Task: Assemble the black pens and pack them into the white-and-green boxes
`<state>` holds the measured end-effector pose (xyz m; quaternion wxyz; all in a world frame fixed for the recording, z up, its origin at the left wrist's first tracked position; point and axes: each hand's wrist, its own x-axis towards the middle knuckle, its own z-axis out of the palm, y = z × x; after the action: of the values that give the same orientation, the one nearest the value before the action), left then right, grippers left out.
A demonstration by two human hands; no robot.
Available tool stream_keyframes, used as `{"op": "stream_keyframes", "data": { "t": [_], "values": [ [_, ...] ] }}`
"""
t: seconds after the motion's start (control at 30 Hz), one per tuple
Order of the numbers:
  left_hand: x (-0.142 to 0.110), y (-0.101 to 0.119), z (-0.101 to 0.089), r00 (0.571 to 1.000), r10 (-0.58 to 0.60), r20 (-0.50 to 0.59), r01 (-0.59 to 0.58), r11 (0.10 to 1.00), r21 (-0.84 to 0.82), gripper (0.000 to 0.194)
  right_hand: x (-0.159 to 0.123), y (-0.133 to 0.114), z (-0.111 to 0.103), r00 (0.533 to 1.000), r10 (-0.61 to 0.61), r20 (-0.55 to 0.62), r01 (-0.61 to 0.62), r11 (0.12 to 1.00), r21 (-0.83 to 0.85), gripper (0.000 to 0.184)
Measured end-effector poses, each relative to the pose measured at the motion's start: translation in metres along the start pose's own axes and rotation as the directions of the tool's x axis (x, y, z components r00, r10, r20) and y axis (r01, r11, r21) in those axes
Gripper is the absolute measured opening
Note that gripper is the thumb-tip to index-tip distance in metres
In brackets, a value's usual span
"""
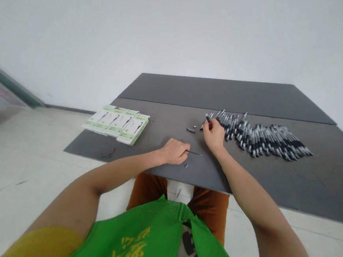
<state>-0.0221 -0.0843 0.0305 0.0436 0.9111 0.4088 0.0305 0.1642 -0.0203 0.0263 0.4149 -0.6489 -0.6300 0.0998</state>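
Basically, left hand (175, 151) pinches a refill (195, 153) near frame centre; right hand (213, 134) grips a pen part (208, 118), right of centre. A nudge could roll the loose tip (186, 165) off the table (166, 120).

Even lt, soft shadows, wide-angle distort. nr edges, sl. blur

The pens (258, 139) seem black and clear, the boxes (119, 123) white and pale green.
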Motion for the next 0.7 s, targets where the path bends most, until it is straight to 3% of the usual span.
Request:
{"op": "stream_keyframes", "data": {
  "t": [0.1,0.2,0.37,0.53,0.7],
  "values": [
    [0.007,-0.008,0.0,0.985,-0.162,-0.056,0.165,0.985,0.052,0.03,0.002,0.001,0.0,1.0,0.004,-0.012,-0.004,1.0,-0.009,0.024],
    [0.012,-0.002,0.0,0.968,-0.24,-0.072,0.247,0.964,0.1,0.045,0.005,0.004,0.001,1.0,0.006,-0.02,-0.006,1.0,-0.009,0.024],
    [0.012,0.016,-0.001,0.974,-0.226,-0.021,0.227,0.967,0.113,0.059,0.008,0.009,0.003,1.0,0.007,-0.018,-0.008,1.0,-0.027,0.024],
    [0.011,0.017,-0.002,0.98,-0.198,-0.005,0.197,0.975,0.098,0.064,0.012,0.013,0.006,1.0,-0.007,-0.017,0.007,1.0,-0.027,0.025],
    [0.007,0.016,-0.005,0.987,-0.162,-0.002,0.162,0.985,0.06,0.092,0.014,0.016,0.008,0.999,-0.023,-0.032,0.022,0.999,-0.032,0.026]
  ]
}}
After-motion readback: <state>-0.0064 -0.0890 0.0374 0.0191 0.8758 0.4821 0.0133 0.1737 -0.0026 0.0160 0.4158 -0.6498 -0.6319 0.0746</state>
